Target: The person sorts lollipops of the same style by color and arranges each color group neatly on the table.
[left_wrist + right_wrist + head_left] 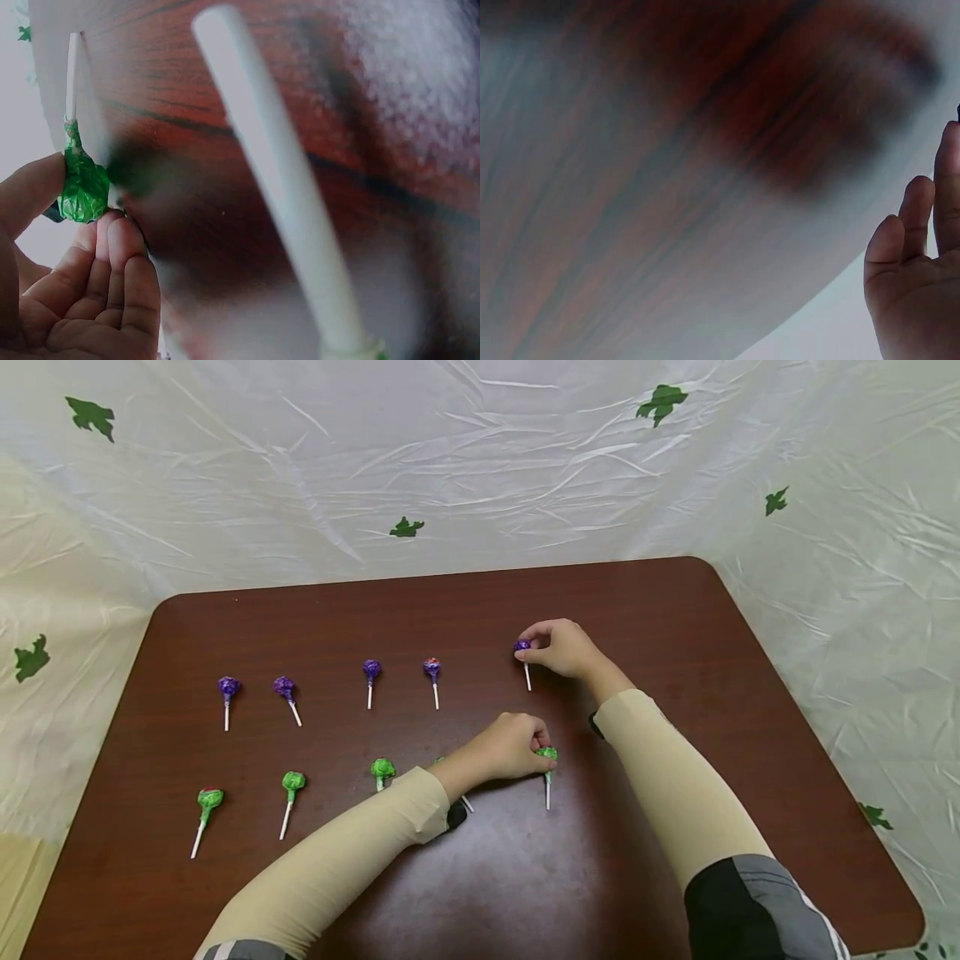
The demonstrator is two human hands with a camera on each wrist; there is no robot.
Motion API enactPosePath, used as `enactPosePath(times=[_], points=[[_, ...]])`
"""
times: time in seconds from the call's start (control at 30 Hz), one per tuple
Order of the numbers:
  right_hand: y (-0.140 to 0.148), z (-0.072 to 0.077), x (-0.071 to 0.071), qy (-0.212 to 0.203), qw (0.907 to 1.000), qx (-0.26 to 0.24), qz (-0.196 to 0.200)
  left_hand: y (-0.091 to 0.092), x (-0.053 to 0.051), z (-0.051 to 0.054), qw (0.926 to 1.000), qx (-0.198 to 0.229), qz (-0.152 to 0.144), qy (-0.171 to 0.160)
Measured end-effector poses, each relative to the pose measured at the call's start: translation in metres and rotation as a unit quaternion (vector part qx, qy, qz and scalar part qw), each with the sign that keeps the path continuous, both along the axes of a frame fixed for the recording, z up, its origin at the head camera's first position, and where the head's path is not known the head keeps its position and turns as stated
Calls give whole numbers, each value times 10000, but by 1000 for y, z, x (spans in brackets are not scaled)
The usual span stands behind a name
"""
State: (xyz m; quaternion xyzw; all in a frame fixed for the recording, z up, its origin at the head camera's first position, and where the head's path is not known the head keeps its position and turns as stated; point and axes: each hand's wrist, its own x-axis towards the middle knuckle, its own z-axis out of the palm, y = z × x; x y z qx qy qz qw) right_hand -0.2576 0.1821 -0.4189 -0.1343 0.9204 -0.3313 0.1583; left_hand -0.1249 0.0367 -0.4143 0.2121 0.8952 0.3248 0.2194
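In the head view, my left hand (504,747) pinches the wrapped head of a green lollipop (549,753) near the middle of the table, its white stick pointing towards me. The left wrist view shows the same green lollipop (84,191) between thumb and fingertips. Farther back, my right hand (567,650) holds a purple lollipop (522,645) by its head between thumb and fingers. In the right wrist view only part of the right hand (919,277) shows, and the purple lollipop is out of sight. Beneath the left forearm, another green lollipop is mostly hidden, its stick (468,804) poking out.
On the brown table (637,602), several purple lollipops (371,669) lie in a back row left of my right hand. A front row holds green lollipops (293,782), one (382,769) partly covered by my left sleeve. White sheeting (300,485) with green patches surrounds the table.
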Motion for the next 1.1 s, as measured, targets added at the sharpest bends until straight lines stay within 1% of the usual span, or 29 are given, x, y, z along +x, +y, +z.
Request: enactPosePath(times=[0.17, 0.63, 0.9, 1.1], points=[[-5, -2, 3, -114, 9999, 39, 112, 0, 0, 2, 10000, 20, -25, -35], [-6, -3, 4, -138, 9999, 53, 81, 1, 0, 1, 9999, 62, -53, -128], [-6, -2, 4, -256, 9995, 182, 84, 1, 0, -3, 10000, 36, -49, -34], [-4, -4, 1, -296, 9991, 224, 217, 0, -1, -4, 10000, 4, -57, 70]])
